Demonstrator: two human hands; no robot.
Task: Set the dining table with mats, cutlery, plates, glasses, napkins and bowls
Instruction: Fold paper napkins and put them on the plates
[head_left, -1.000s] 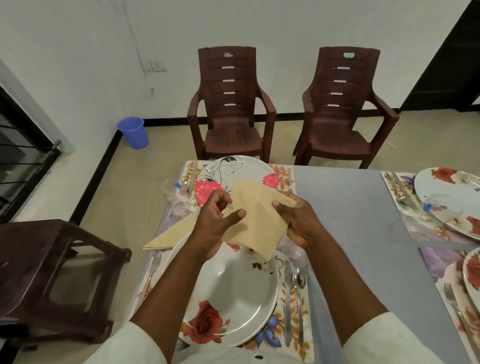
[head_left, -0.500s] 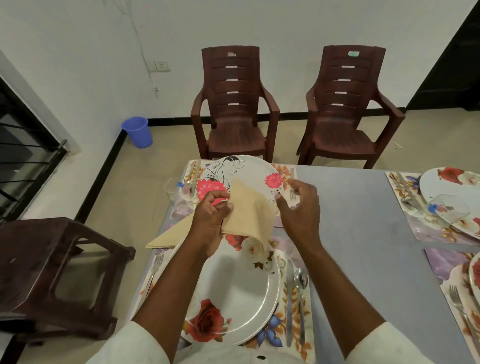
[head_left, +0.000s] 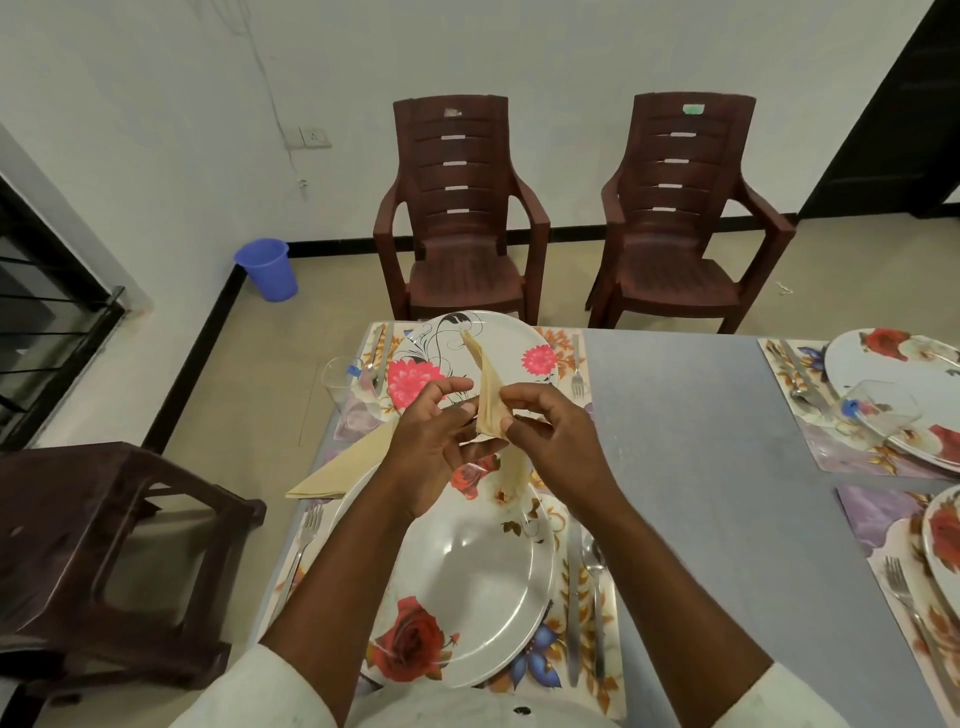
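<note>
A beige napkin is held upright and edge-on between my left hand and my right hand, above the near white rose plate. Both hands pinch its folded edge. Behind it lies the far plate with pink flowers on a floral mat. A second folded beige napkin lies at the table's left edge. A fork lies left of the near plate, a knife and spoon right of it. A glass stands left of the far plate.
The grey table carries more mats, plates, a fork and a tipped glass on the right. Two brown chairs stand beyond it, a dark stool to the left, a blue bin by the wall.
The napkin was spread wide in both hands; the hands have come together and it is now folded narrow and turned on edge.
</note>
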